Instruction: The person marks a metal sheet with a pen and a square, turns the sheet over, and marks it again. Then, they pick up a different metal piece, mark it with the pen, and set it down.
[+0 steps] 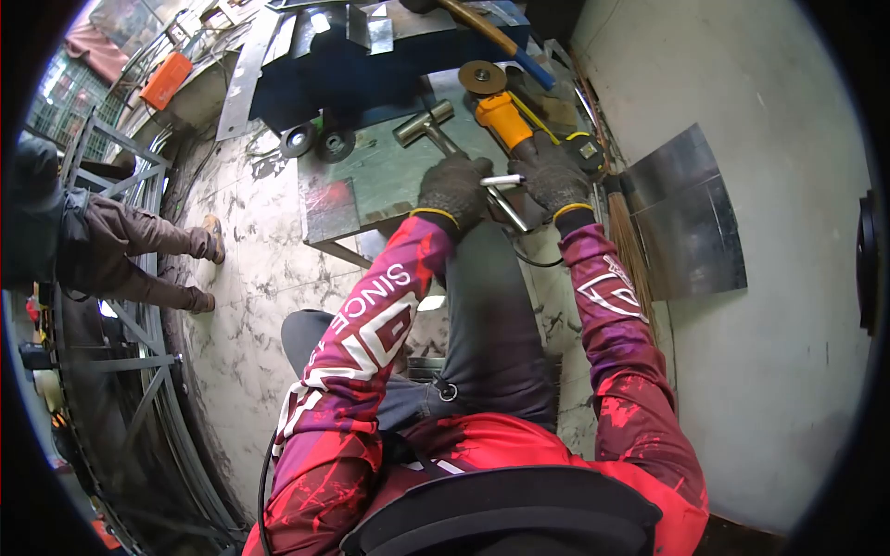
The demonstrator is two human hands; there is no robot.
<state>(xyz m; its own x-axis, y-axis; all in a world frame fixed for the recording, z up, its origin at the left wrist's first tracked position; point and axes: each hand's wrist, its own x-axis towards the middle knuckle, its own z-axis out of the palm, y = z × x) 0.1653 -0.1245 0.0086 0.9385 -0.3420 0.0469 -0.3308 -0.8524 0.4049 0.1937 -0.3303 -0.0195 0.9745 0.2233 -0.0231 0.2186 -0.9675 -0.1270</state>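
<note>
My left hand [452, 188], in a dark knit glove, is closed round the handle of a metal hammer [424, 123] whose head points away over the bench. A shiny metal bar [508, 211] comes out below that hand, in line with the handle. Between the hands shows a short bright metal cylinder [502, 181]. My right hand [554, 178], gloved too, is closed at the rear end of an orange angle grinder [502, 119]. The grinder's brown disc [482, 77] faces up. The glove hides the grinder's tail.
On the green metal bench [371, 190] are dark discs [334, 145], a tape measure [584, 150] and a wooden-handled hammer [491, 35]. A broom [627, 232] and a metal sheet [691, 213] lean by the right wall. Another person's legs [148, 236] are at left, near a metal frame [139, 361].
</note>
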